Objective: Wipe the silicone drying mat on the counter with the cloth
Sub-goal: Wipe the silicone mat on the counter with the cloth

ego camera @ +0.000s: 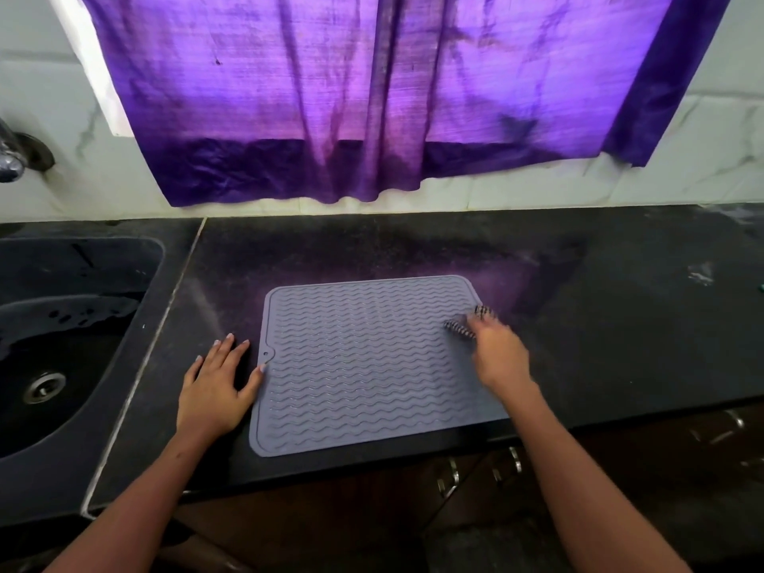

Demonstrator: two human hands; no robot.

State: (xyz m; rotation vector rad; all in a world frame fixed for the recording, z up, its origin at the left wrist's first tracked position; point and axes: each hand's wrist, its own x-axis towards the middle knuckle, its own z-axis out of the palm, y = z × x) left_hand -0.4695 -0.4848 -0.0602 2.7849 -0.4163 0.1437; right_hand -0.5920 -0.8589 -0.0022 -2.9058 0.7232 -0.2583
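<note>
A grey silicone drying mat (364, 361) with wavy ridges lies flat on the black counter (620, 308), its near edge close to the counter's front edge. My right hand (498, 353) rests on the mat's right edge, closed on a small striped cloth (463, 326) that sticks out past the fingers and looks blurred. Beside the mat's left edge, my left hand (219, 386) lies flat on the counter with fingers spread; its thumb touches the mat near a small hole in the rim.
A dark sink (62, 341) with a metal drain lies to the left, with a tap (10, 159) on the wall above it. A purple curtain (372, 97) hangs over the tiled back wall. Cabinet handles (450, 475) show below the counter's front.
</note>
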